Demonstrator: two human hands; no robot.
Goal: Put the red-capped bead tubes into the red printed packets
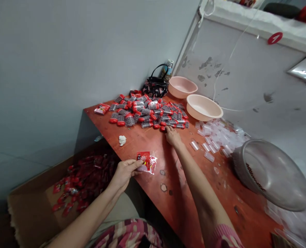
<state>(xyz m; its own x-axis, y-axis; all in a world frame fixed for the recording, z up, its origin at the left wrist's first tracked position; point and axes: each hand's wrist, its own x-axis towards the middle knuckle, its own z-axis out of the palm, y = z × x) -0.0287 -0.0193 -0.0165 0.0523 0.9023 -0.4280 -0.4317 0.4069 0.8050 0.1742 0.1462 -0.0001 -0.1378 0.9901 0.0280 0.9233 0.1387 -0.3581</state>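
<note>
My left hand (127, 171) pinches a small red printed plastic packet (145, 161) between thumb and fingers, just over the near edge of the table. The packet has a clear, shiny margin on its right side. My right hand (172, 137) reaches forward to the near edge of a pile of small clear containers with red caps (147, 112). Its bent fingers close on one red-capped container (163, 128); part of the grip is hidden by the hand itself. Dark contents show through the clear walls of the piled containers.
On the red table (139, 139) are red packets (102, 109), crumpled white tissue (122, 140), a handbag (155, 86), a bottle (169, 69), two basins (182, 86) (203, 107), loose clear tubes (214, 137) and a tilted grey basin (276, 175). A cardboard box (30, 213) below holds red packets.
</note>
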